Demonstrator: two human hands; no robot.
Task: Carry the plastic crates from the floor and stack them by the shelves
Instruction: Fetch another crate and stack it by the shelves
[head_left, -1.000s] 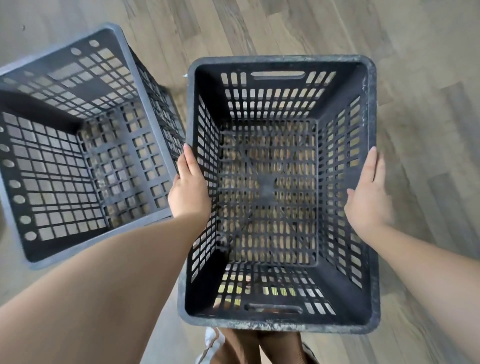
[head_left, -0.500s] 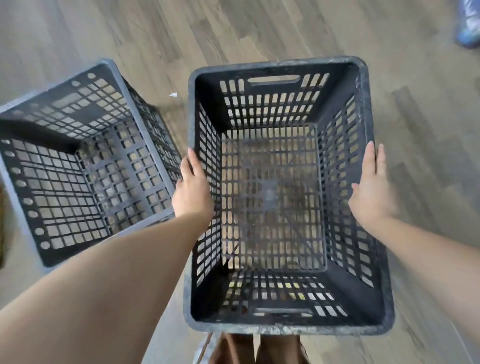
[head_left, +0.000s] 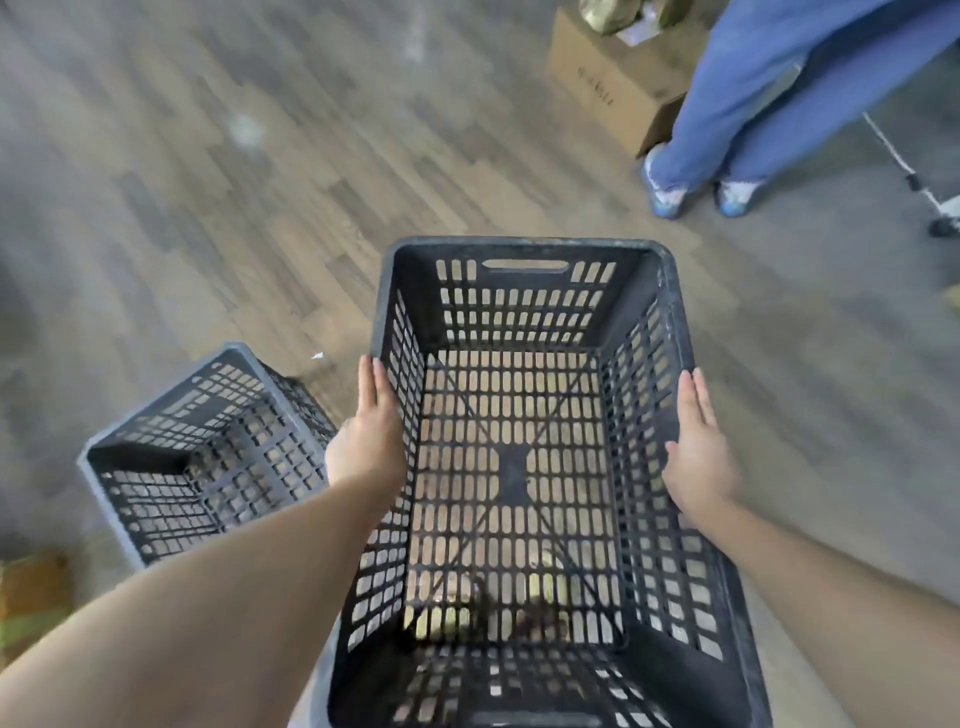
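I hold an empty black slotted plastic crate (head_left: 524, 249) in front of me, lifted off the wooden floor. My left hand (head_left: 369, 441) presses flat against its left outer wall. On the right outer wall lies my right hand (head_left: 698, 447), fingers straight along the rim. A second black crate (head_left: 208, 457) rests on the floor to the lower left, also empty. No shelves are in view.
Another person's blue trouser legs and shoes (head_left: 727, 130) stand at the upper right beside a cardboard box (head_left: 608, 83). A white wheeled frame leg (head_left: 930, 197) is at the right edge. A brown and green object (head_left: 31, 597) sits at the lower left.
The crate has risen from the floor between my hands. My view has swung up and forward, so the second crate looks smaller and lower left, and the person and box came into view.
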